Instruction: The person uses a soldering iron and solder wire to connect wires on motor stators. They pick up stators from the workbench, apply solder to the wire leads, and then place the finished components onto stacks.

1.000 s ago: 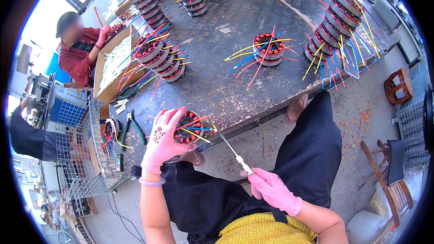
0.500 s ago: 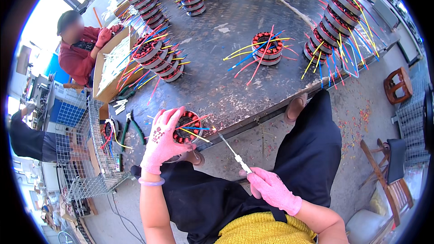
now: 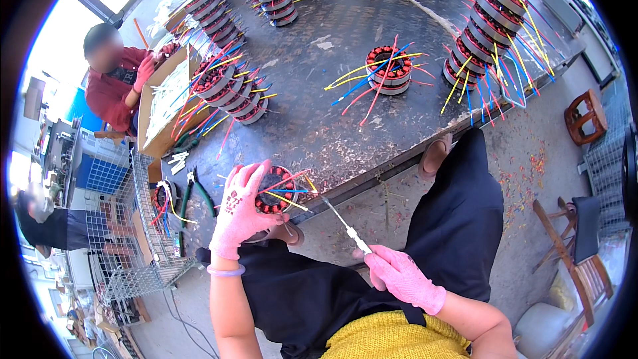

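Observation:
My left hand, in a pink glove, grips a motor stator with red windings at the table's near edge. Red, blue and yellow leads stick out of it to the right. The ends of a red, a yellow and a blue lead come together just at the tip of a soldering iron. Closed around that iron's handle is my right hand, also gloved in pink, above my lap. The palm side of both hands is hidden.
Another stator stands mid-table. Stacked stators rise at right and left. Green-handled pliers lie left of my hand, near a wire basket. A person sits behind a cardboard box. A wooden stool stands right.
A red lead that pointed straight right now bends at its end toward the iron's tip. A small bright glow at the tip has faded. Both hands keep their grip; the view has shifted slightly.

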The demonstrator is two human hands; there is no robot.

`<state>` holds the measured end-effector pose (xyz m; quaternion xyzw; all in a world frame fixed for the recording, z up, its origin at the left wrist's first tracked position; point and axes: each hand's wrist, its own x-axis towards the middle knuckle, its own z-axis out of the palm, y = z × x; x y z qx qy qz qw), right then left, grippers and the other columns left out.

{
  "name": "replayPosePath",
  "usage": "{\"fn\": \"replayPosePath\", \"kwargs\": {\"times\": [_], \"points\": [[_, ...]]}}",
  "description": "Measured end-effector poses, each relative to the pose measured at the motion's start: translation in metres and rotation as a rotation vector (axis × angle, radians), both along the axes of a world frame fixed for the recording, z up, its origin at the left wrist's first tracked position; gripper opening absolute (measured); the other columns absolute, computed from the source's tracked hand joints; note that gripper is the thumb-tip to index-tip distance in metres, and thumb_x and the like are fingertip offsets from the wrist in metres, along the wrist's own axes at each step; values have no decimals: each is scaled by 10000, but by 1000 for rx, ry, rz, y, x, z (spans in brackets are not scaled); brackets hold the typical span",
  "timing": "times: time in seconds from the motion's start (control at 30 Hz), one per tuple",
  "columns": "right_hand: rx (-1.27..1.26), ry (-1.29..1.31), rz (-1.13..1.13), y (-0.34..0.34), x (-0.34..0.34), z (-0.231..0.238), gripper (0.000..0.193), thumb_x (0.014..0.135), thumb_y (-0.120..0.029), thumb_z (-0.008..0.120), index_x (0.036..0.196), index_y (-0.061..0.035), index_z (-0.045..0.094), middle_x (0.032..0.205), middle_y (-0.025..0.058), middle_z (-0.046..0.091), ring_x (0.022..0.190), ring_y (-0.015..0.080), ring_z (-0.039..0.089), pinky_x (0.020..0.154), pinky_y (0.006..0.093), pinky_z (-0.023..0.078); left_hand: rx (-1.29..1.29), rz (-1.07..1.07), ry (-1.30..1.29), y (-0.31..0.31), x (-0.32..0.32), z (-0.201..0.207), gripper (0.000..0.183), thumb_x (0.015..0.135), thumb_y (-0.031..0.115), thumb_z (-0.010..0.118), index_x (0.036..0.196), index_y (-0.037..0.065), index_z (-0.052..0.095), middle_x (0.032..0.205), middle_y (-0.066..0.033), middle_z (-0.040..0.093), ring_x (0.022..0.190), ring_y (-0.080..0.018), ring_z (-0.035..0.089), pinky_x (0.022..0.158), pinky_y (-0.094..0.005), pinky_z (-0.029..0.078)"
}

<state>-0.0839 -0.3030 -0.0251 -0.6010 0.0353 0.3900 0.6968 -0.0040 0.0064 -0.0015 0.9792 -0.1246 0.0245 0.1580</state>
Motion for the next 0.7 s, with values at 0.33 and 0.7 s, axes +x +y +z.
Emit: {"fn": "replayPosePath", "kwargs": {"times": [0.33, 0.7], "points": [[49, -35, 16, -2, -4, -14, 343, 1061, -221, 456, 1280, 10, 585, 645, -7, 460, 574, 80, 438, 563, 251, 368, -8, 10, 32, 0, -1, -1, 1008, 534, 334, 900, 1404, 35, 489, 1323, -161, 535, 1287, -384, 467, 1171, -502, 288], [53, -8, 0, -1, -4, -15, 331, 1061, -206, 473, 1283, 12, 584, 658, -23, 455, 580, 70, 413, 550, 236, 334, -23, 21, 48, 1, 0, -1, 1014, 522, 321, 905, 1405, 41, 492, 1331, -165, 530, 1289, -414, 447, 1144, -503, 316]]}}
